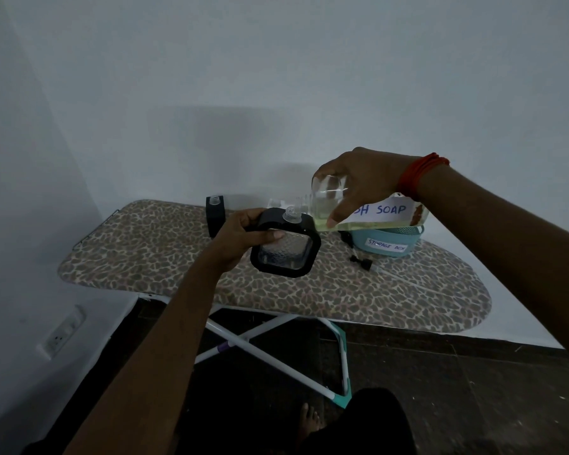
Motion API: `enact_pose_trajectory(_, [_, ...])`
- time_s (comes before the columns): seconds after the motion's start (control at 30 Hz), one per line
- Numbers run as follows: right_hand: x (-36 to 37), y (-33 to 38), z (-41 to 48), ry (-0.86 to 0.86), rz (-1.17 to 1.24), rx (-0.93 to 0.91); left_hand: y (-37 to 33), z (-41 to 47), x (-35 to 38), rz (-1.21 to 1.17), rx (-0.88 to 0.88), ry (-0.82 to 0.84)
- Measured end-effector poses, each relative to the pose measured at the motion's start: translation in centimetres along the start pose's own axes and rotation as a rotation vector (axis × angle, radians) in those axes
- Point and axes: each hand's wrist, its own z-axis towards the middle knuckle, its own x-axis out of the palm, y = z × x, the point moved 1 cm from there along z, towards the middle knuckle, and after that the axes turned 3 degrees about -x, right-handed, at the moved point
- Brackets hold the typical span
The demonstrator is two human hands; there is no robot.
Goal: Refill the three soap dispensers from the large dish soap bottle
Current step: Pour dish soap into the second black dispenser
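Fingers (pixel 340 211) grip bottle (pixel 383 211) marked "SH SOAP" — basket (pixel 388 247) reads "STORAGE BOX".

A plain room in a home: a leopard-print ironing board (pixel 276 290) by bare white walls, a wall socket (pixel 61 333), dark floor tiles (pixel 440 372).

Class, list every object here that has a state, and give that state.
Soap bottle: tipped sideways, mouth at dispenser neck, gripped by right hand.
Near dispenser: uncapped, tilted, held by left hand.
Far dispenser: uncapped, upright on the board.
Pump: lying loose on the board.
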Motion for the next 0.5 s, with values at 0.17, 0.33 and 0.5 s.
enact_pose_trajectory(0.17, [-0.06, 0.18, 0.07, 0.010, -0.004, -0.004, -0.13, -0.06, -0.11, 0.021, 0.008, -0.007])
enact_pose_trajectory(0.33, [-0.09, 0.26, 0.14, 0.014, -0.011, -0.003, -0.08, -0.13, -0.30, 0.016, 0.007, -0.013])
enact_pose_trajectory(0.5, [-0.12, 0.39, 0.14, 0.014, -0.004, -0.004, -0.02, -0.09, -0.29, 0.004, 0.006, -0.008])
